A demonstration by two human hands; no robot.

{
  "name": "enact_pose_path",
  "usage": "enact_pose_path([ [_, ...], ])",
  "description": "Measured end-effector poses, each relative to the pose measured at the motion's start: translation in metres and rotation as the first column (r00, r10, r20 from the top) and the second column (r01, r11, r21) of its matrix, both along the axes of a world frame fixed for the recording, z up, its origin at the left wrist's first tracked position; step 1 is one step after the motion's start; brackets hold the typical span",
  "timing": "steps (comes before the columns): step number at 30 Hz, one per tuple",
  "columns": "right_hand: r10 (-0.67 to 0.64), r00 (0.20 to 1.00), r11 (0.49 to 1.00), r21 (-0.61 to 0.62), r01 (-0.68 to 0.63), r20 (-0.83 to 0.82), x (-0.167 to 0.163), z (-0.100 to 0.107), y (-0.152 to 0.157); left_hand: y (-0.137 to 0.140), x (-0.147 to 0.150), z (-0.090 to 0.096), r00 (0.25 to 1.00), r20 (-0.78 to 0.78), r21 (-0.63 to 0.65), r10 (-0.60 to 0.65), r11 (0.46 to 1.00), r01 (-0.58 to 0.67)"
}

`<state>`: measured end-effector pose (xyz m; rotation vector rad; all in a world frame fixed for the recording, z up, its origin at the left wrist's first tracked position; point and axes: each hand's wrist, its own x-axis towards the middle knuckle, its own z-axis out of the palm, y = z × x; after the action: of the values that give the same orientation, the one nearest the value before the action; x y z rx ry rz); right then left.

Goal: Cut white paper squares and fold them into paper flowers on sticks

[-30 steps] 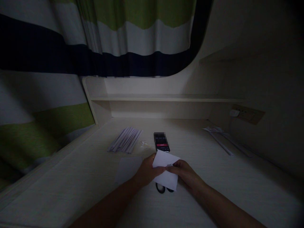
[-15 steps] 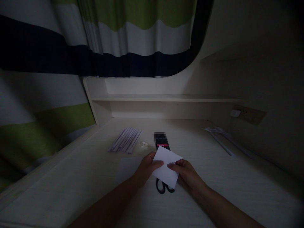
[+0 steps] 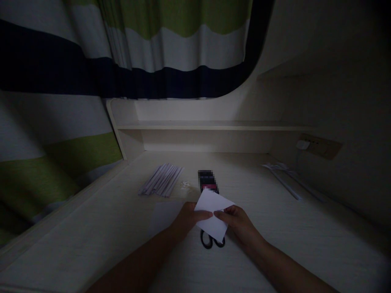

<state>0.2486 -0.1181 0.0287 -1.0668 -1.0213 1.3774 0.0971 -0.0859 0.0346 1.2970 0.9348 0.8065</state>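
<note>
Between my hands is a small white sheet of paper [image 3: 212,199], held up off the desk and turned at a slant. My left hand [image 3: 191,216] grips its left edge, the thumb lying across the front. From the right, my right hand [image 3: 236,219] pinches the opposite edge, and the two thumb tips nearly meet in the middle. Below the sheet show the black handle loops of a pair of scissors [image 3: 207,240]; their blades are hidden. Just beyond the sheet lies a dark phone-like object [image 3: 207,179], partly covered and pixelated.
Thin white paper rolls [image 3: 161,180] lie in a pile at the left, with small white scraps [image 3: 185,185] beside them. Another pale sheet [image 3: 165,215] is flat near my left forearm. White strips [image 3: 282,181] lie at the right, below a wall socket [image 3: 324,146]. A shelf [image 3: 201,127] spans the back.
My left hand has shifted slightly, and its thumb now reaches further right across the paper. My right thumb has moved a little left, closing the gap between the thumbs.
</note>
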Motion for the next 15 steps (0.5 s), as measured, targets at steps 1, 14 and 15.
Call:
enact_pose_path([
  [1, 0.0, 1.0, 1.0, -0.002, 0.0, 0.01, 0.0001, 0.0002, -0.0002, 0.0004, 0.0, -0.0007, 1.0, -0.007, 0.004, 0.0, 1.0, 0.0],
  [14, -0.011, 1.0, 1.0, 0.004, 0.011, -0.028, -0.0024, 0.0005, -0.001, 0.0005, -0.0009, 0.002, 1.0, -0.002, 0.036, -0.011, 0.999, 0.012],
  [15, -0.034, 0.999, 0.999, -0.001, 0.034, -0.027, -0.0022, 0.0007, -0.0009, 0.0005, -0.0009, 0.0029, 1.0, 0.01, 0.029, -0.009, 1.0, 0.009],
])
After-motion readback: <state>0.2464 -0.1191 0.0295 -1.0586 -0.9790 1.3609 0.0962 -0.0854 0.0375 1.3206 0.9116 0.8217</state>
